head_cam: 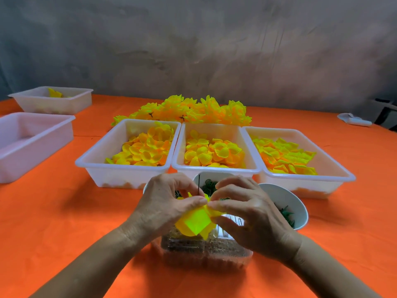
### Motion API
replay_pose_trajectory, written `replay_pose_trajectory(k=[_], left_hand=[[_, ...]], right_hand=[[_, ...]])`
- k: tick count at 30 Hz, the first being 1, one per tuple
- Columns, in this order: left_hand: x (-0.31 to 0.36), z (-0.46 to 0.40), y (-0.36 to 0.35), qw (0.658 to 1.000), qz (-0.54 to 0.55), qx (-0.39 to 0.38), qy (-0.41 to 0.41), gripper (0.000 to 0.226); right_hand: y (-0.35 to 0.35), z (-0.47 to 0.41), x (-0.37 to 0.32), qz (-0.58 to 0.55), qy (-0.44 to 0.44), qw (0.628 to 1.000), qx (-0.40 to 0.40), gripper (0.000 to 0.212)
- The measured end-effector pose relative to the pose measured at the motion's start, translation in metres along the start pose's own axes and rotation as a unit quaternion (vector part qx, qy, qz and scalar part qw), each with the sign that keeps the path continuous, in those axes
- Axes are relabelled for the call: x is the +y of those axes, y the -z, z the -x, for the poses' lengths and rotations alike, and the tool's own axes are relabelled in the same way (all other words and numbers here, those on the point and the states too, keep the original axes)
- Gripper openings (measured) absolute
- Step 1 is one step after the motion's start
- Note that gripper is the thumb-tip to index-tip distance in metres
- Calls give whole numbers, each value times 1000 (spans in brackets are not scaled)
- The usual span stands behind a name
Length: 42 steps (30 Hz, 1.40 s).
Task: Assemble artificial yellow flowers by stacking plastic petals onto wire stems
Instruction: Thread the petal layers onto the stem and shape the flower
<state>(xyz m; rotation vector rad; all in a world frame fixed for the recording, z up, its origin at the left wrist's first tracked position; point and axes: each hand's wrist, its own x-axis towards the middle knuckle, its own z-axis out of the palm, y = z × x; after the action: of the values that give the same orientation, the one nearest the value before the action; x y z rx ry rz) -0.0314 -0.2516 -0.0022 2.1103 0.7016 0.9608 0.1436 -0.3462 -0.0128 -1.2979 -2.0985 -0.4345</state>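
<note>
- The fingers [197,200] of the left hand [165,203] pinch the top of a half-built yellow flower [196,223], thumb and forefinger pressed together just beside the thin dark wire stem [199,184], which rises between the two hands.
- The right hand [247,211] faces it; its forefinger and thumb close on the same petal layer from the right, and the other fingers curl loosely around the bloom's far side.
- Both wrists angle inward from the near edge, the hands meeting over a clear plastic box [204,252] on the orange table [64,222].
- Risk: the stem looks slim and springy. If the petal's centre hole misses it, the layer could crumple or tear instead of sliding down.
- Risk: with only fingertip grips, pushing too hard may bend the wire or slip the stacked layers off.
- Risk: a dropped petal could fall into the white bowls [285,201] of green parts just behind the hands.
- Farther off, three white trays hold loose petals: left tray [94,162], middle tray [214,166] and right tray [335,168].
- Finished flowers [193,110] lie heaped behind them, so I judge the task well along.
</note>
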Motion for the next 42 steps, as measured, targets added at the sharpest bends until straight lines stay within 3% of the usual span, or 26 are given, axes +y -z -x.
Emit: replay_pose_trajectory(k=[3,5,7,9,12,14,19,22,24,26,28,30,33,36,38,42], left_hand=[[-7,-1,-2,1000,25,-6,11,17],[-10,-1,-2,999,39,-7,10,14],[-11,-2,-3,999,51,-7,14,12],[-12,-4,-2,998,57,-15,18,13],[-12,-7,-1,997,68,-32,35,12],[-11,-9,0,996,69,-46,42,12],[-9,-11,1,995,61,-52,55,14],[-9,-10,0,995,61,-53,57,13],[-9,-10,1,995,60,-51,56,14],[-10,-10,1,996,59,-49,52,16],[-11,-10,0,996,57,-49,50,16],[-12,-11,-1,996,59,-50,52,14],[-12,-11,-1,995,66,-49,54,12],[-11,-10,-1,996,60,-44,56,14],[-12,-10,-1,996,56,-40,55,16],[-14,-10,-1,996,57,-35,52,15]], right_hand=[[8,2,13,-108,-68,992,16,21],[15,1,34,-138,-139,977,79,11],[21,2,66,-138,-253,946,151,4],[31,4,103,-114,-372,907,162,11],[45,12,155,-14,-515,855,61,14],[45,16,181,27,-552,833,-29,19],[22,8,212,95,-511,823,-230,32],[7,3,219,110,-503,806,-291,41],[1,3,221,61,-522,819,-231,39],[2,6,219,-39,-566,822,-42,31],[10,14,216,-99,-583,795,139,27],[17,19,215,-165,-588,769,189,31],[24,18,215,-224,-579,773,127,45],[30,19,220,-48,-586,809,20,38],[33,23,222,46,-600,796,-67,30],[30,20,219,95,-609,762,-199,25]])
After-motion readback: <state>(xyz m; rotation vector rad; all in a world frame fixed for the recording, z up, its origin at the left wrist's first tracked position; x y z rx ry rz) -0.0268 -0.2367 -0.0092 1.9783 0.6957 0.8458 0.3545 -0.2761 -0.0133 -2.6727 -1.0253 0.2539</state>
